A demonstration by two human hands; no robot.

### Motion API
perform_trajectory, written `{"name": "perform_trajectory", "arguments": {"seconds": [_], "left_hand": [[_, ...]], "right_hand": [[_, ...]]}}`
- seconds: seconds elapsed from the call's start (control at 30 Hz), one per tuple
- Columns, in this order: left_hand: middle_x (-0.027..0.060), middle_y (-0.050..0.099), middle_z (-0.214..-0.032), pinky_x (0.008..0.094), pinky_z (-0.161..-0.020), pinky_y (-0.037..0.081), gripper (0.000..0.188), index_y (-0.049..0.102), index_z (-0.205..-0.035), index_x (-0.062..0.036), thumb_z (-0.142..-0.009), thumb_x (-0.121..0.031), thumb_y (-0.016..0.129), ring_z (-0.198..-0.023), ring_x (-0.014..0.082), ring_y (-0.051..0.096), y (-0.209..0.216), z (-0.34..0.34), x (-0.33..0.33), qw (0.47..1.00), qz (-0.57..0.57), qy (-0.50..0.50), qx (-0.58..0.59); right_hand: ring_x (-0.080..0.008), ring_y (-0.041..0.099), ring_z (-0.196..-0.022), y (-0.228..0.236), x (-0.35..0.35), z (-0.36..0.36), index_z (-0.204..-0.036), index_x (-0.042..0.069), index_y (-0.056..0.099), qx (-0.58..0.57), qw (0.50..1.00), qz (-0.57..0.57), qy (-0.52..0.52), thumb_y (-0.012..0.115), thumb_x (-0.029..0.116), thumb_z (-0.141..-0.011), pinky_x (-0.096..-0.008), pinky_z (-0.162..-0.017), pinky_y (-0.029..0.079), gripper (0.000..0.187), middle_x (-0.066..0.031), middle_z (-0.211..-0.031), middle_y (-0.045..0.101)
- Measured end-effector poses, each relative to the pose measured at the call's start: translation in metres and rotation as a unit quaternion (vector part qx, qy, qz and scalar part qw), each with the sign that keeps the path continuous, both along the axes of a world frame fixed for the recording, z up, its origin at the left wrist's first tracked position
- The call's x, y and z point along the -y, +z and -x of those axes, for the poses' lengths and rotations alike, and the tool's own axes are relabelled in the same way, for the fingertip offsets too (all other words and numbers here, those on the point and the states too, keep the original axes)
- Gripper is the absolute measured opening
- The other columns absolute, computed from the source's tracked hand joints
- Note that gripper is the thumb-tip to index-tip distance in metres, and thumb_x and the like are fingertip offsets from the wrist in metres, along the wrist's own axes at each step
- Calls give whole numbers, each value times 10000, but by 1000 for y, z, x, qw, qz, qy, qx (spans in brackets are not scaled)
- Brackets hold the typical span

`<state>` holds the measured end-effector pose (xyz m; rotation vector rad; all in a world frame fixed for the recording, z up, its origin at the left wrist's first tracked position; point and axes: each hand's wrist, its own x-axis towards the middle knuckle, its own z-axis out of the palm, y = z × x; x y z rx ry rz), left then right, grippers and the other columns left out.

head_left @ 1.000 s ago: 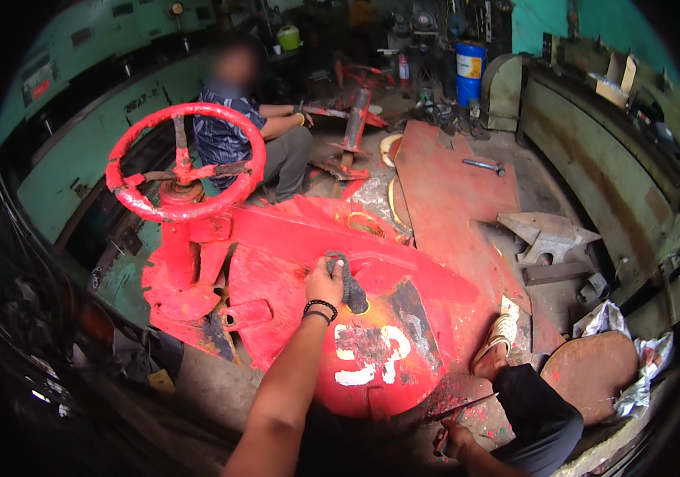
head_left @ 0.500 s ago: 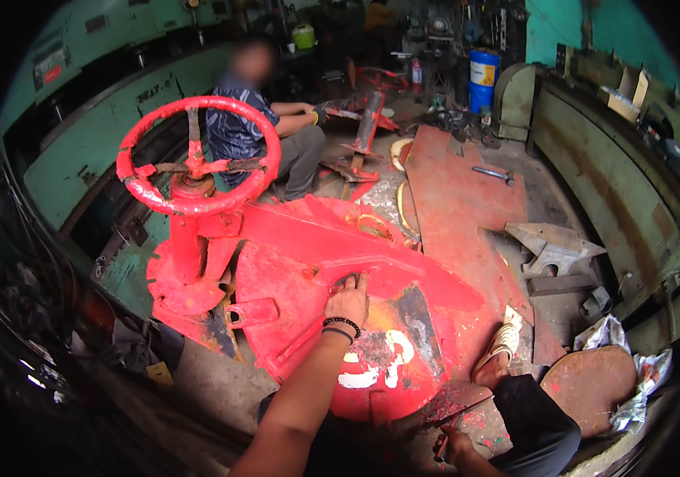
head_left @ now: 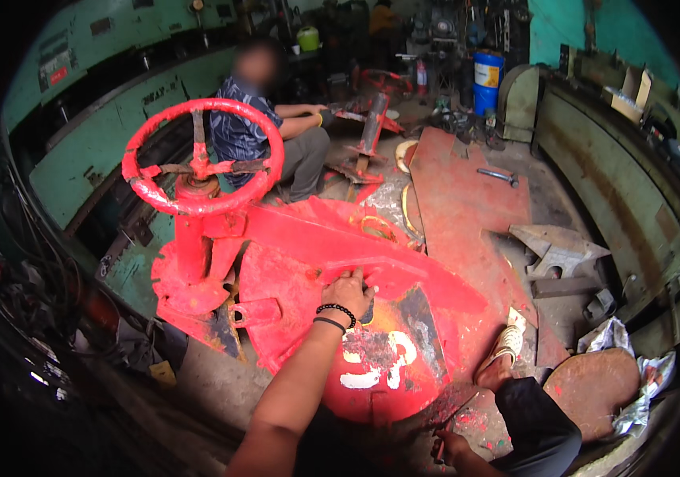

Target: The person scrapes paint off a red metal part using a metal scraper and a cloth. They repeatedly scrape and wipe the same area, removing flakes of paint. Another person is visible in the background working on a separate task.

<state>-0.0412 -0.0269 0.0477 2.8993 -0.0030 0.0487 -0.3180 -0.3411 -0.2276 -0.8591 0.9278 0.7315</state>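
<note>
A large red-painted metal machine part (head_left: 276, 262), with a ribbed plate and chipped paint, lies in front of me. My left hand (head_left: 346, 294), with a beaded bracelet at the wrist, rests on its plate below the raised rib, fingers stretched out and thumb apart. White painted marks and dark bare patches show just below that hand. Low down, my right hand (head_left: 454, 448) is closed round the handle of a thin-bladed tool (head_left: 457, 412); its exact kind is hard to make out. A red handwheel (head_left: 203, 159) with worn paint stands on the part's left end.
Another person (head_left: 248, 119) sits beyond the handwheel, near a red post (head_left: 373, 123). A red sheet (head_left: 467, 191) bears a hammer (head_left: 499, 176). An anvil (head_left: 558, 248), a rusty rounded plate (head_left: 594, 389) and crumpled foil (head_left: 650, 389) lie at right. A blue bucket (head_left: 486, 97) stands behind.
My left hand has shifted slightly on the red plate, and its thumb now shows out to the right. The view has moved a little. My right hand keeps its hold on the tool.
</note>
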Motion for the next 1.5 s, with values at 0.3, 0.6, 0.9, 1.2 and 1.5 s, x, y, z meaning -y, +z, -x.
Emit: {"name": "perform_trajectory", "arguments": {"seconds": [0.3, 0.6, 0.9, 1.2, 1.5], "left_hand": [[190, 606, -1221, 482, -880, 516, 608, 406, -1375, -129, -838, -201, 683, -1057, 389, 615, -30, -8, -22, 995, 32, -99, 10], [196, 603, -1232, 468, -909, 508, 703, 355, -1432, -129, -833, -251, 702, -1099, 379, 600, -34, -9, -24, 995, 29, -97, 1], [232, 615, -1205, 462, -929, 494, 835, 288, -1484, -95, -814, -342, 720, -1096, 377, 608, -24, -6, -27, 997, 22, -55, -54], [233, 666, -1068, 488, -878, 509, 720, 336, -1460, -156, -850, -312, 685, -1013, 391, 639, -29, -9, -26, 997, 14, -52, -52], [215, 648, -1147, 483, -916, 496, 750, 315, -1471, -153, -848, -327, 693, -1071, 370, 626, -28, -10, -25, 996, 8, -44, -74]], "right_hand": [[-261, 502, -512, -6, 1, -2, -936, 81, 539, -14, 1000, 21, 8, 572, 209, -920, -405, -464, 443, 133, -68, -613, 500], [-226, 491, -490, 25, -3, -3, -822, 88, 524, 7, 999, 30, 32, 592, 142, -890, -371, -448, 419, 111, -51, -596, 492], [-215, 493, -472, 21, -5, -3, -815, 69, 532, 15, 997, 62, 36, 619, 145, -886, -367, -423, 415, 136, -52, -603, 506], [-235, 490, -450, 9, -2, -2, -804, 58, 544, 9, 998, 60, 21, 634, 147, -881, -378, -427, 425, 148, -67, -592, 510], [-261, 533, -476, -11, 2, 1, -803, 37, 542, 12, 996, 76, 40, 650, 158, -877, -400, -439, 454, 179, -87, -611, 529]]}}
